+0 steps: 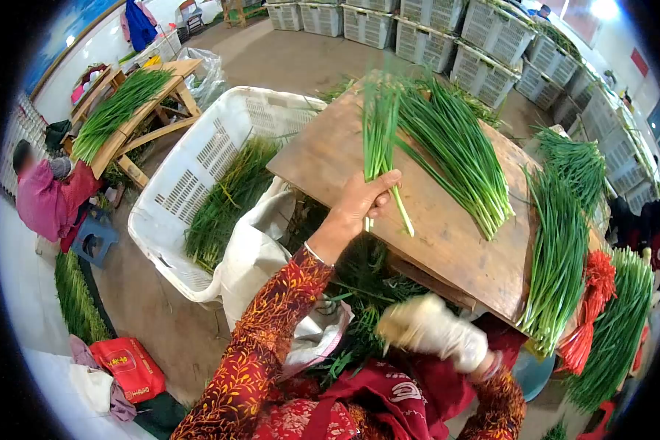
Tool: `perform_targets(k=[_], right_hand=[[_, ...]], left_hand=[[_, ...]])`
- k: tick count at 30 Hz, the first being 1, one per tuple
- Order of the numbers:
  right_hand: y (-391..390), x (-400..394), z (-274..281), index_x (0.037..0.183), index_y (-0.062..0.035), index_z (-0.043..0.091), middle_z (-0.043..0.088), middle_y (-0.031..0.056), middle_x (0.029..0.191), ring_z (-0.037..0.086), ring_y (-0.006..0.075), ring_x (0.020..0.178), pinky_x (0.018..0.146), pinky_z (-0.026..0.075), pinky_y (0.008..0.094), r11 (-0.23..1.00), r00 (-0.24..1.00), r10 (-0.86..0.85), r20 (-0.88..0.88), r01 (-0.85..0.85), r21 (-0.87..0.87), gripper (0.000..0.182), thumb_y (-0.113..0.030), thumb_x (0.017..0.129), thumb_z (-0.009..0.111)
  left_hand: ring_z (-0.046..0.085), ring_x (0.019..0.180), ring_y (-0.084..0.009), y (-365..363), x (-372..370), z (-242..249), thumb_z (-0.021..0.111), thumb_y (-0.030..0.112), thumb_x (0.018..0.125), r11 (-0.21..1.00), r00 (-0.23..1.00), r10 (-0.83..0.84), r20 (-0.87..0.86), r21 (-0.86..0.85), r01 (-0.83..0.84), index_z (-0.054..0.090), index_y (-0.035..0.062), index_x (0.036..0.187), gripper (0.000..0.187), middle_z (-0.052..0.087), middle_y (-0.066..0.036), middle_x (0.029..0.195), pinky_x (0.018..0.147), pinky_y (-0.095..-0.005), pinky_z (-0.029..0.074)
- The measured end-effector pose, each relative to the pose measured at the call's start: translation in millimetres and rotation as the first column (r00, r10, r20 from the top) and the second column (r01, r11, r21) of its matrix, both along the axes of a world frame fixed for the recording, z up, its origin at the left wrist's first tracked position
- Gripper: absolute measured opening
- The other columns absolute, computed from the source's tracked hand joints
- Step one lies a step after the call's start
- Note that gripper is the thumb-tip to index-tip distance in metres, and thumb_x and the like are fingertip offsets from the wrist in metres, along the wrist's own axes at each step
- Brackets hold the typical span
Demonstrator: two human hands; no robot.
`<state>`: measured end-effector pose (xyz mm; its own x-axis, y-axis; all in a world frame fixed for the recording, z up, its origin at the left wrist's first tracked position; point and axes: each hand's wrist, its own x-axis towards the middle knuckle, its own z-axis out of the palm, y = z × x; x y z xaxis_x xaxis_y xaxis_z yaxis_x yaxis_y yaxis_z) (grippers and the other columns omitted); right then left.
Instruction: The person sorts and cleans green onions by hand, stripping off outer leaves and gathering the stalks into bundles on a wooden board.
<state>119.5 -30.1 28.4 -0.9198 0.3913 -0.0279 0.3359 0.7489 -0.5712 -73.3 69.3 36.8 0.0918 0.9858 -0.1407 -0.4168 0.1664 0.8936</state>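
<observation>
My left hand [361,203], bare, is closed around a small bunch of Chinese chives [380,139]. The leaves point away from me and the pale stem ends hang below my fingers, over the left part of a wooden board [436,249]. My right hand [433,330] wears a whitish glove and is smeared by motion near the board's front edge, so its fingers cannot be made out. A larger pile of chives [462,154] lies on the board, pale ends toward me. Loose green leaves [370,282] hang below the board, between my hands.
A white crate [180,187] with greens stands at left, a white cloth [253,257] over its near side. More chives [554,249] and red ties [590,301] lie at right. Stacked crates [425,44] line the back. Another person [48,191] sits at far left near a bench.
</observation>
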Motion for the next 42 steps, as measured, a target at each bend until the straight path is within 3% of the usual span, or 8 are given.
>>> perform_targets(k=[3,8,17,21,24,29,34,42], right_hand=[[-45,7,-56,0.097,-0.0144,0.055,0.058,0.0047,0.084,0.06,0.0237,0.063,0.05,0.049,0.0339,0.99,0.858,-0.019,0.513,-0.054,0.127,0.016,-0.02,0.083,0.047],[15,11,50,0.095,-0.0096,0.057,0.062,0.0106,0.073,0.06,0.0288,0.063,0.054,0.045,0.0353,0.668,0.657,-0.742,-0.13,0.741,-0.069,0.023,-0.026,0.08,0.058],[39,-6,19,0.093,-0.001,0.059,0.057,0.001,0.06,0.051,0.008,0.053,0.048,0.04,0.021,0.392,0.294,-0.915,-0.276,0.491,-0.778,0.019,-0.016,0.082,0.059],[7,7,31,0.08,-0.0035,0.061,0.057,0.0029,0.06,0.053,0.0127,0.052,0.049,0.04,0.0229,0.672,0.689,-0.627,-0.364,0.241,-0.7,0.02,-0.023,0.083,0.057],[-7,-6,27,0.082,-0.0073,0.062,0.061,0.0084,0.076,0.056,0.0304,0.068,0.062,0.046,0.0336,0.952,0.919,-0.305,0.249,0.3,0.058,0.034,-0.041,0.079,0.056],[47,4,33,0.1,-0.0088,0.058,0.062,0.0073,0.074,0.059,0.0176,0.062,0.058,0.046,0.0288,0.607,0.502,-0.778,-0.377,0.754,-0.249,0.034,-0.029,0.075,0.066],[64,-8,16,0.096,0.0005,0.058,0.057,-0.0007,0.068,0.047,0.0039,0.057,0.048,0.037,0.018,0.601,0.353,-0.799,-0.486,0.426,-0.676,0.023,-0.019,0.084,0.058],[4,16,54,0.091,-0.0062,0.061,0.06,0.0128,0.094,0.056,0.0307,0.087,0.083,0.043,0.0382,0.915,0.95,-0.152,-0.273,0.031,-0.403,0.025,-0.028,0.082,0.057]], left_hand=[[0.036,0.044,-0.0018,1,-8,3,0.063,0.026,0.08,0.999,0.998,-0.028,0.052,0.032,0.027,0.049,0.0078,0.076,0.024,0.04,0.005,0.056,0.036,-0.0161,0.026],[0.035,0.045,-0.0005,-16,10,1,0.061,0.028,0.082,0.999,0.993,0.02,0.113,-0.049,-0.015,0.053,0.0052,0.081,0.024,0.04,0.006,0.057,0.035,-0.0153,0.025],[0.032,0.043,0.0,-32,42,-9,0.064,0.031,0.079,0.996,0.958,0.0,0.288,-0.09,0.027,0.056,0.0046,0.085,0.028,0.039,0.007,0.057,0.037,-0.0151,0.026],[0.03,0.044,0.0003,-7,18,-8,0.064,0.032,0.078,0.972,0.907,0.234,0.35,-0.068,-0.224,0.06,0.0081,0.082,0.025,0.034,0.009,0.057,0.036,-0.0151,0.026],[0.032,0.044,-0.0009,-2,2,-8,0.064,0.032,0.079,0.975,0.931,0.215,0.296,-0.02,-0.219,0.059,0.0055,0.082,0.027,0.035,0.008,0.057,0.037,-0.0163,0.027],[0.031,0.044,-0.0011,-22,28,3,0.062,0.031,0.081,0.987,0.933,0.158,0.323,-0.039,-0.154,0.057,0.0018,0.087,0.03,0.04,0.006,0.063,0.038,-0.0153,0.027],[0.035,0.045,-0.0013,-28,41,-1,0.062,0.03,0.081,0.997,0.909,0.08,0.409,-0.046,-0.067,0.055,0.0035,0.088,0.028,0.054,0.0,0.075,0.038,-0.0171,0.029],[0.046,0.062,-0.0055,-8,5,-11,0.059,0.028,0.083,0.938,0.924,0.317,0.215,0.071,-0.339,0.053,0.0078,0.086,0.021,0.052,0.0,0.072,0.042,-0.0178,0.039]])
